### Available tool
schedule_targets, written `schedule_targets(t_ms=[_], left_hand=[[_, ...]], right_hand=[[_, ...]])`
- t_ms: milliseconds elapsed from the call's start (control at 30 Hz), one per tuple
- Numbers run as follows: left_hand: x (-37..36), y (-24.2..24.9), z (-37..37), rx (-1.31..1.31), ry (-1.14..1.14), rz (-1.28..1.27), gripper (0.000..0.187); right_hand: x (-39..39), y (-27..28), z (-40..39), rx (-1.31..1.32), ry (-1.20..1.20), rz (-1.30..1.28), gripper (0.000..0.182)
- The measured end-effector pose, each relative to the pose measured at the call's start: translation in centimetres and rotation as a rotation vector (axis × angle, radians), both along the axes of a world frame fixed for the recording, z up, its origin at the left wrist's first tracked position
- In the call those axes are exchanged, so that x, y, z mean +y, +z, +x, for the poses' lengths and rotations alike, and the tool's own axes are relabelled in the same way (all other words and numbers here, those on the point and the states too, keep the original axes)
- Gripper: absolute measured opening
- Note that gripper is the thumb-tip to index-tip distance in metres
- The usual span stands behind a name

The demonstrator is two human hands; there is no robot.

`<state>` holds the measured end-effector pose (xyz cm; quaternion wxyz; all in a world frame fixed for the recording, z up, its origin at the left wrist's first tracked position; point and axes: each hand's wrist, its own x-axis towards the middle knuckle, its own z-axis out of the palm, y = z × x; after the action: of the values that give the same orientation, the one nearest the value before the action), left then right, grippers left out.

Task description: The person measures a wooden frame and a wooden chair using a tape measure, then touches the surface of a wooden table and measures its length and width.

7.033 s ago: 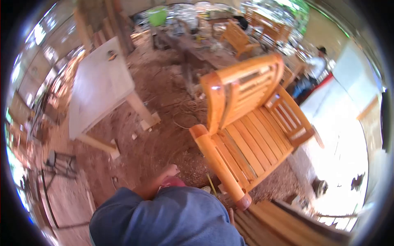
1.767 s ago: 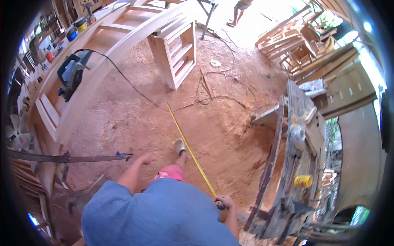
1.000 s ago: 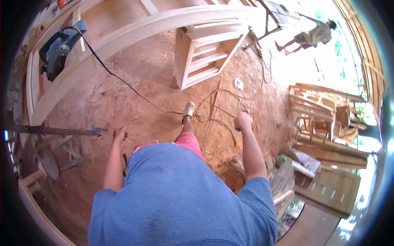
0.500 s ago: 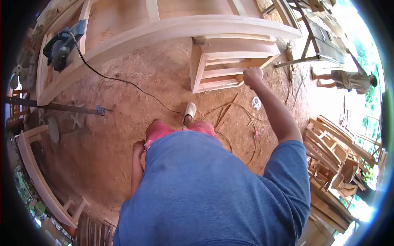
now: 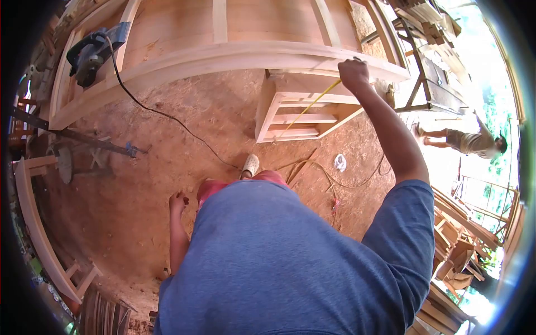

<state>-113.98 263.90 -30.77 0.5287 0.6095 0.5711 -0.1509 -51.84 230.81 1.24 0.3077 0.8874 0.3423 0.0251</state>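
Note:
My right hand (image 5: 354,73) is closed at the edge of the long wooden frame (image 5: 234,54), above a small slatted wooden unit (image 5: 269,97). A yellow measuring tape (image 5: 318,99) runs from this hand down and left across the unit's open front to its lower edge. The tape's case is hidden in the fist. My left hand (image 5: 178,202) hangs beside my left thigh, fingers loosely apart, with nothing visible in it.
A power tool (image 5: 92,56) rests on the frame at upper left, its black cord (image 5: 167,113) trailing over the dirt floor. A hose (image 5: 357,186) and plastic (image 5: 340,162) lie on the ground. Wood pieces (image 5: 463,254) are piled at right. Another person (image 5: 469,140) stands at far right.
My right hand has moved up to the long frame, and the yellow tape now shows stretched out. My left hand has swung slightly away from my thigh. The view has shifted a little.

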Motion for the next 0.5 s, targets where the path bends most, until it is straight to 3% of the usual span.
schedule_targets(t_ms=[200,500], left_hand=[[-0.8,-0.5,-1.7,0.011,-0.168,-0.015,0.033],[-0.3,-0.9,-3.7,0.028,-0.023,-0.027,0.033]], right_hand=[[1.3,1.6,0.5,-0.21,0.068,0.007,0.011],[1.4,0.8,1.2,-0.295,0.089,0.044,0.01]])
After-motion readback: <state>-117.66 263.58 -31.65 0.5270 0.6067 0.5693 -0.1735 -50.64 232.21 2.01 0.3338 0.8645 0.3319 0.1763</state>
